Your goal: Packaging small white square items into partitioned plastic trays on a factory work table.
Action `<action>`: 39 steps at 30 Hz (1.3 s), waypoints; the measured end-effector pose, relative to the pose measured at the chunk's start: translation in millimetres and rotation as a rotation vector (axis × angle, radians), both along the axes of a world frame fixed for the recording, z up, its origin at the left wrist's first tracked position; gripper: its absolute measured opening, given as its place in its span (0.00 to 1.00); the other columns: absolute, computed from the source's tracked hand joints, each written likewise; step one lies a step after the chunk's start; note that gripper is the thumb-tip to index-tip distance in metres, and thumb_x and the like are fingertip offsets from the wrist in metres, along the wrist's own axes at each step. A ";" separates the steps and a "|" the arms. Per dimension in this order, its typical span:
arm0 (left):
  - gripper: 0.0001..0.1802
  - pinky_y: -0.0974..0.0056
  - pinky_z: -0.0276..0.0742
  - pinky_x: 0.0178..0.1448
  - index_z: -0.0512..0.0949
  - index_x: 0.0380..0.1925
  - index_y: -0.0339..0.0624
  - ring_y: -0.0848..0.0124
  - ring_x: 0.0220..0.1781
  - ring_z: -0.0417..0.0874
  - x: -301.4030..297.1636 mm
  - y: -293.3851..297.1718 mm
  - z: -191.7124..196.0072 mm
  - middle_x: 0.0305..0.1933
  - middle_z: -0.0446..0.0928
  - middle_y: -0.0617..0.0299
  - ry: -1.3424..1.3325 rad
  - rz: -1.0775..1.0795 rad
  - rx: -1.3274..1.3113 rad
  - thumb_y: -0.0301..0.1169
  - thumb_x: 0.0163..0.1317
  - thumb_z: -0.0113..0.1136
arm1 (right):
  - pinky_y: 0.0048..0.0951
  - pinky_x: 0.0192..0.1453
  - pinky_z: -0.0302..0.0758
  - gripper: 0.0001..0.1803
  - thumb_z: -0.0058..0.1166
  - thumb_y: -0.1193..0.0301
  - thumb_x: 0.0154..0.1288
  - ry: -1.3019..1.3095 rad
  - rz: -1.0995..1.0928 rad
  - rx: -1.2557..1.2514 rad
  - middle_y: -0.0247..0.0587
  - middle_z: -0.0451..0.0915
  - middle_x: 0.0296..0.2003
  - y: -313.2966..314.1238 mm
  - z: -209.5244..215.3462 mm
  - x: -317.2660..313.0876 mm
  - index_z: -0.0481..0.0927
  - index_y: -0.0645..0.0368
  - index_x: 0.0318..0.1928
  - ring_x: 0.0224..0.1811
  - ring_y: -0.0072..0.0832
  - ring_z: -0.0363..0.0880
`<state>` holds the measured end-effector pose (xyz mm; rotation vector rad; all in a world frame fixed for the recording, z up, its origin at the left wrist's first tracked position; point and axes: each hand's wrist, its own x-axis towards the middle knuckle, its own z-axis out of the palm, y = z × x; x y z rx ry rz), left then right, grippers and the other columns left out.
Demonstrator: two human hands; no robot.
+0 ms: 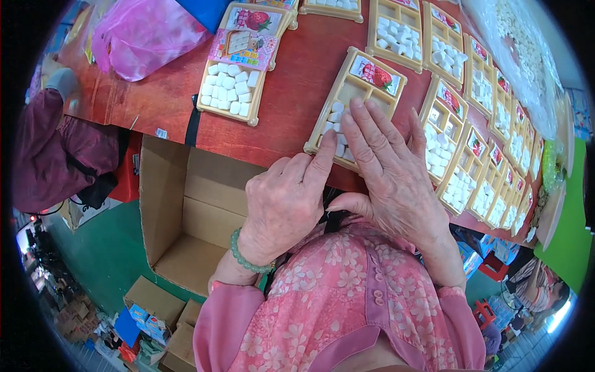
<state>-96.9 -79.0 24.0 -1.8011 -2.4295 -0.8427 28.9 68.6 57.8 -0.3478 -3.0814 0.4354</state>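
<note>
From my head view, the tray [353, 90] lies at the counter's [279, 136] near edge, its long axis slanting away rightward. My right hand [396, 167] is nearer, open over its right side; my left hand [288, 198] points a forefinger onto the white pieces [336, 116], other fingers curled, their grip unclear.

Red table [288, 93] — pink bag [145, 37] at half past ten, trays [351, 88] from eleven to three o'clock, clear bag [517, 59] at two.
</note>
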 end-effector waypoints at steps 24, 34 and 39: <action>0.27 0.59 0.75 0.26 0.74 0.61 0.32 0.65 0.26 0.79 2.2 2.3 -6.8 0.25 0.74 0.60 -0.067 0.099 0.135 0.28 0.62 0.65 | 0.60 0.80 0.42 0.55 0.53 0.35 0.54 -0.013 0.030 0.012 0.42 0.58 0.76 -3.2 -4.4 -3.3 0.59 0.56 0.75 0.79 0.39 0.55; 0.25 0.56 0.76 0.29 0.77 0.60 0.36 0.59 0.25 0.80 5.5 2.8 -1.5 0.27 0.78 0.55 -0.097 0.111 0.091 0.23 0.60 0.66 | 0.58 0.80 0.43 0.49 0.61 0.45 0.55 -0.040 0.027 -0.007 0.45 0.59 0.75 -12.2 3.1 24.0 0.63 0.57 0.73 0.78 0.42 0.56; 0.26 0.57 0.74 0.27 0.78 0.59 0.38 0.61 0.23 0.77 6.1 3.1 -2.3 0.24 0.75 0.57 -0.081 0.111 0.115 0.22 0.58 0.66 | 0.57 0.79 0.46 0.47 0.64 0.50 0.55 0.057 -0.056 -0.019 0.44 0.62 0.73 -16.8 -6.7 29.2 0.67 0.62 0.70 0.78 0.41 0.57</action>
